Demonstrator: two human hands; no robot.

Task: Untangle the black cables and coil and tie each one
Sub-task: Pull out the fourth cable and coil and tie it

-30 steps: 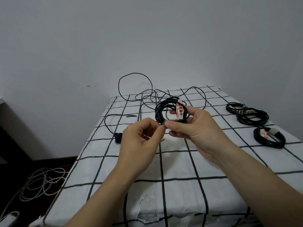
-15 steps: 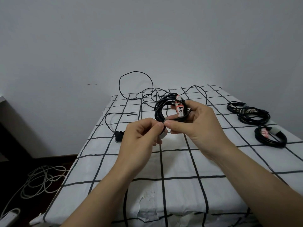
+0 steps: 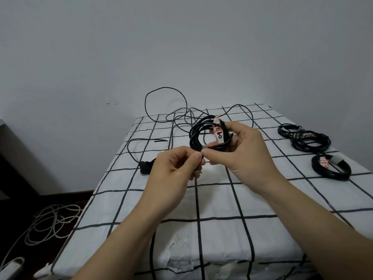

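Head view: the right hand grips the coiled black cable above the table. The left hand pinches a grey tie at the coil's lower edge. Positions are almost unchanged over the last second, so tying appears unfinished. A loose cable remains.

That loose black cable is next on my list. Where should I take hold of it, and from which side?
Probably at the chunky plug near the left edge of the table, pinched from above. It lies on the cloth, clear of the tangle further back, and is bulkier than the thin loose cable itself.
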